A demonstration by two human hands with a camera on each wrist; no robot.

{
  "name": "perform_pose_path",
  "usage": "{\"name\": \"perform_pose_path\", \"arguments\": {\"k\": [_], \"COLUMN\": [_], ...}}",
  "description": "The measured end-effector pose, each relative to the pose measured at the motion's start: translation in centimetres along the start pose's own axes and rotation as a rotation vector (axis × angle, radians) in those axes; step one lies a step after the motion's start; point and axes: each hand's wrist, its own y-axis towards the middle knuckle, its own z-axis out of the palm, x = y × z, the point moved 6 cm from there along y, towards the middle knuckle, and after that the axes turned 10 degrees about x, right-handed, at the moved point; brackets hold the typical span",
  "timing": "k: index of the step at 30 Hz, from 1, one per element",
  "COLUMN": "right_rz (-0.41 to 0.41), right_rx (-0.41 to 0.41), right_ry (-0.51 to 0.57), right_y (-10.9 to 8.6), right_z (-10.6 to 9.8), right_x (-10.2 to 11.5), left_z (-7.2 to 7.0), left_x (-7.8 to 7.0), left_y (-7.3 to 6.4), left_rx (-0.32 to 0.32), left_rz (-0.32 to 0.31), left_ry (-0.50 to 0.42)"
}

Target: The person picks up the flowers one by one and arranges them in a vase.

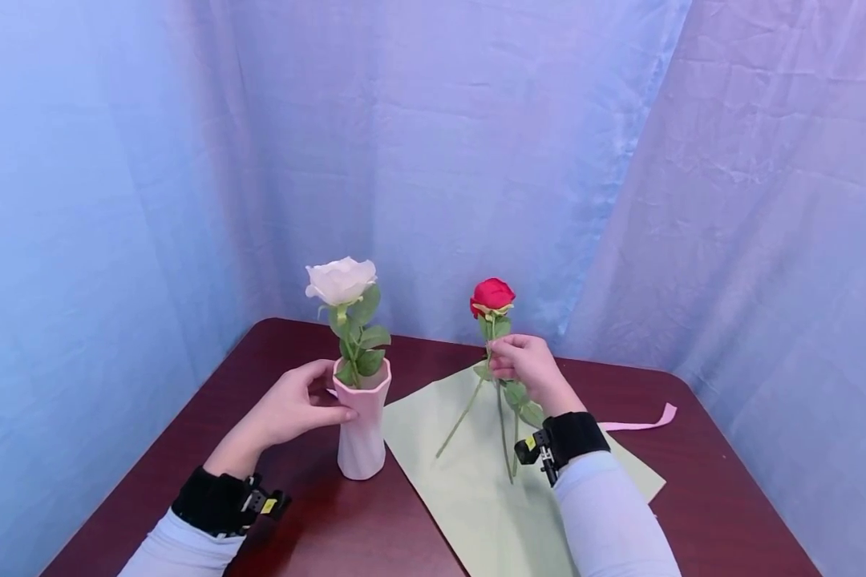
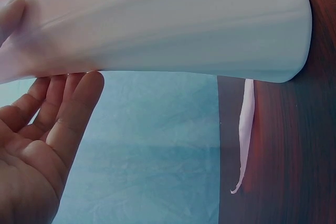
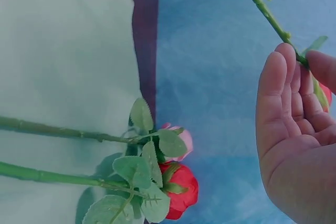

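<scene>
My left hand point(image 1: 292, 407) grips the upper part of a pink-and-white vase point(image 1: 363, 437), thumb on the near side and fingers round the far side. A white rose point(image 1: 341, 282) with green leaves stands in the vase, its lower stem hidden. To the right, my right hand point(image 1: 532, 369) pinches the stem of a red rose point(image 1: 493, 296) just below its bloom, holding it raised above light green paper. Below that hand, in the right wrist view, another red rose point(image 3: 182, 192) and a pink rose point(image 3: 181, 144) lie side by side.
The sheet of light green paper point(image 1: 447, 497) covers the table's middle and right part. A pink ribbon point(image 1: 642, 423) sticks out at its right, and a ribbon end point(image 2: 245, 129) shows behind the vase. Blue curtains point(image 1: 433, 160) hang behind the dark red table point(image 1: 361, 533).
</scene>
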Motion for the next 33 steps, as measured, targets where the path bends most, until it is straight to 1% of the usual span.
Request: {"name": "perform_pose_path", "arguments": {"k": [4,11,18,26,33], "right_rz": [-0.012,-0.077,-0.129,-0.137,-0.183], "right_rx": [-0.018,-0.062,-0.094,-0.128,-0.151], "right_ry": [0.062,0.183,0.323,0.397,0.472], "right_y": [-0.4,-1.1,-1.7,-2.5,-3.1], "right_z": [-0.3,-1.5,-2.0,-2.3,-3.0], "right_x": [0.2,0.8,1.5,2.1,2.6], "left_z": [0.0,0.1,0.0,-0.1,-0.1], "left_x": [0.1,0.1,0.2,0.2,0.1], "left_y": [-0.1,0.0,0.0,0.0,0.1], "left_rx": [0.001,0.009,0.009,0.003,0.002], "left_rz": [-0.007,-0.005,-0.004,-0.001,0.001], "left_ry": [-0.007,-0.012,-0.014,-0.006,0.008]}}
